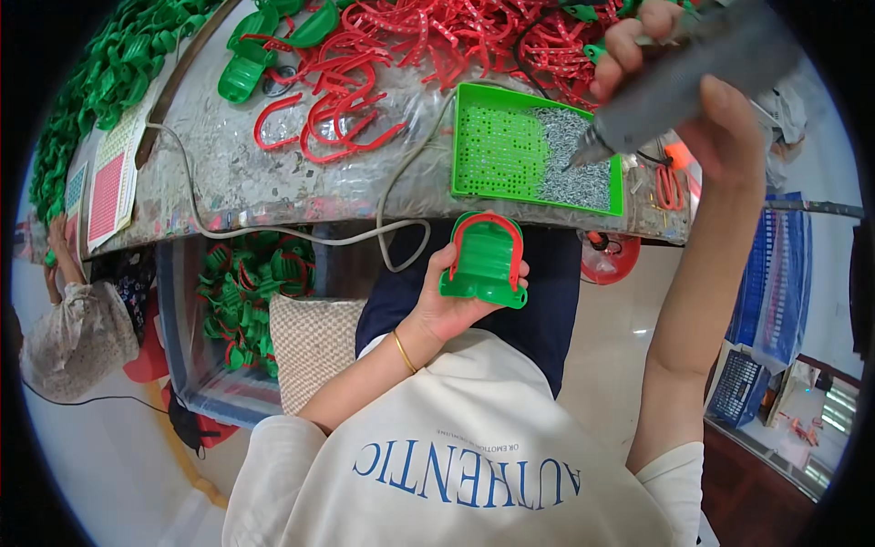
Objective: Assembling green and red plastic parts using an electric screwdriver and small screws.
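Note:
My left hand (439, 310) is closed around a green ribbed plastic piece (483, 260) with a red curved band (485, 219) along its rim. It holds the piece in front of the table edge, above my lap. Raised at the upper right, my right hand (725, 137) grips a dark grey electric screwdriver (679, 87), slightly blurred. The screwdriver's tip points down and left, over a bright green tray (617, 190). Small silver screws (574, 150) lie heaped in the tray's right half; its left half is a grid of holes.
Loose red bands (437, 41) and green pieces (241, 73) crowd the table's far side. A white cable (187, 173) loops over the front edge. A crate (191, 365) of green-and-red pieces stands lower left. Another person's arm (64, 251) shows at far left.

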The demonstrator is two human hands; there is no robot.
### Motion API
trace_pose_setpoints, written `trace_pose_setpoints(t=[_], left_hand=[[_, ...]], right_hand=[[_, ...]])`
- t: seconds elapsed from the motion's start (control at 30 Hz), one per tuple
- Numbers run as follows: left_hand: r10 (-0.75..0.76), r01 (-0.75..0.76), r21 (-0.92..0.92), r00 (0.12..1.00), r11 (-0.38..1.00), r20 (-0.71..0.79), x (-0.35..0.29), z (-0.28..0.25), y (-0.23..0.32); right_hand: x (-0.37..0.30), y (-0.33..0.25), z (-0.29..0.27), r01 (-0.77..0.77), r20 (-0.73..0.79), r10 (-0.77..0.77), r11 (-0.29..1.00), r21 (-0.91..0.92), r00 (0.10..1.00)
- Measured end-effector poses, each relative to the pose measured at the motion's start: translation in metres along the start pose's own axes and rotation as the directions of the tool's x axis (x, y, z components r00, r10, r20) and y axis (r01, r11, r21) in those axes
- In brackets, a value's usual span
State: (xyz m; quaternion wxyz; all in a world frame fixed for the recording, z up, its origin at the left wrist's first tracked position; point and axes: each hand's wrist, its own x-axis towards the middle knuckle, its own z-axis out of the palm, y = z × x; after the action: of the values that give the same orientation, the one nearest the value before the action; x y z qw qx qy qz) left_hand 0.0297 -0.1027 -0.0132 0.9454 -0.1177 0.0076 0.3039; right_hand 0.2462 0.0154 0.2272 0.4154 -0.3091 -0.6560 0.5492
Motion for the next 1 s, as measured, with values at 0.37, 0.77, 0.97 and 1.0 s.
trace_pose_setpoints(t=[0.37,0.77,0.97,1.0], left_hand=[[0.059,-0.052,0.135,0.997,0.989,-0.051,0.000,0.008,-0.002],[0.064,-0.053,0.103,0.991,0.993,-0.113,0.003,-0.001,-0.001],[0.062,-0.051,0.091,0.991,0.995,-0.117,0.003,-0.005,0.001],[0.055,-0.045,0.089,0.992,0.995,-0.113,0.003,-0.006,0.001]], right_hand=[[-0.010,0.083,0.075,0.288,-0.751,-0.193,0.958,-0.005,0.632],[-0.016,0.155,0.074,0.138,-0.795,-0.176,0.983,-0.117,0.580],[-0.013,0.161,0.077,0.145,-0.787,-0.197,0.980,-0.137,0.584],[-0.014,0.160,0.079,0.139,-0.787,-0.200,0.980,-0.145,0.584]])
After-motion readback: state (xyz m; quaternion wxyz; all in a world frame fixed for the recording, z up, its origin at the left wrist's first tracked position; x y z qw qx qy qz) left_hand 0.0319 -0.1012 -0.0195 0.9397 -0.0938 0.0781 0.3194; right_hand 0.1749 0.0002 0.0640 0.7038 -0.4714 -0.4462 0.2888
